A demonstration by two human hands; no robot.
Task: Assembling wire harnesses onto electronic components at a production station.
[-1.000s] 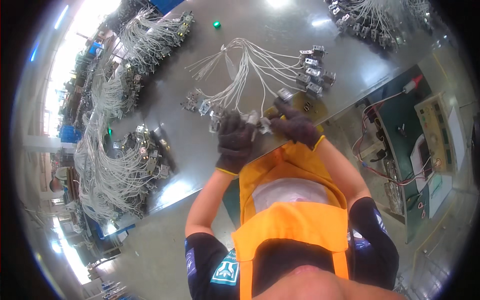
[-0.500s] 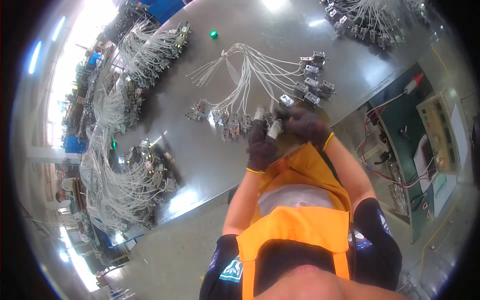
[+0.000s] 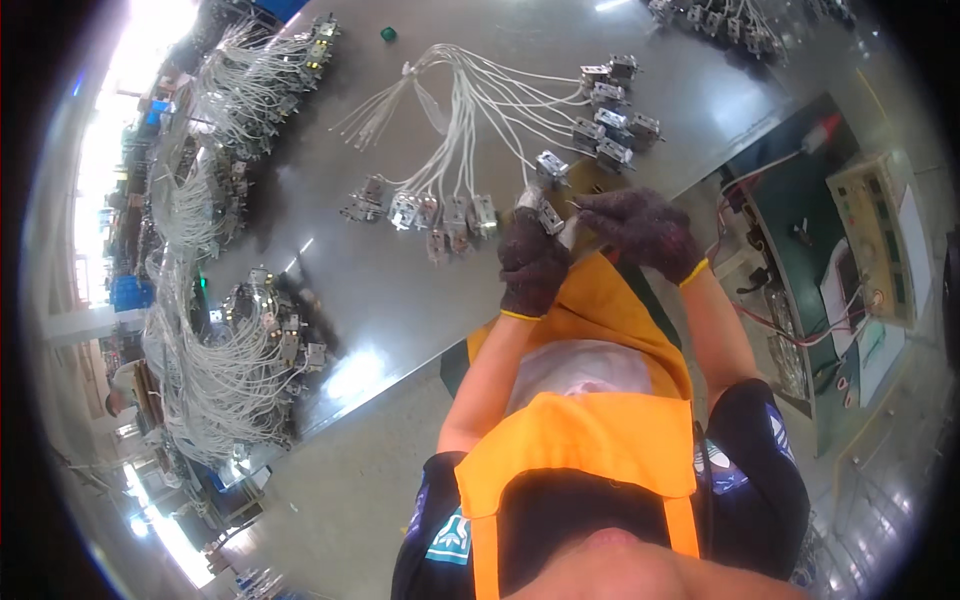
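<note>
On the metal table lies a bundle of white wires [image 3: 465, 85], tied at the far left and fanning out to small metal housings. My left hand [image 3: 533, 262], in a dark glove, is closed on one silvery metal housing [image 3: 549, 217] at the near edge of the table. To its right, my gloved right hand [image 3: 640, 228] pinches something thin and small that I cannot make out, a short gap from that housing. Just beyond my left hand is another housing [image 3: 551, 166]. Further housings [image 3: 613, 152] sit in a cluster to the right, with more housings [image 3: 405, 209] to the left.
Large heaps of white wires [image 3: 225, 365] with metal housings line the left side. Another heap [image 3: 730, 22] lies at the far right. A green round piece [image 3: 388, 34] is on the table. A beige instrument panel [image 3: 872, 235] and cables occupy a side bench at right.
My right hand has drawn away to the right from my left hand. The housing in my left hand now shows clearly. The whole view has shifted, so the table's things appear higher and further left.
</note>
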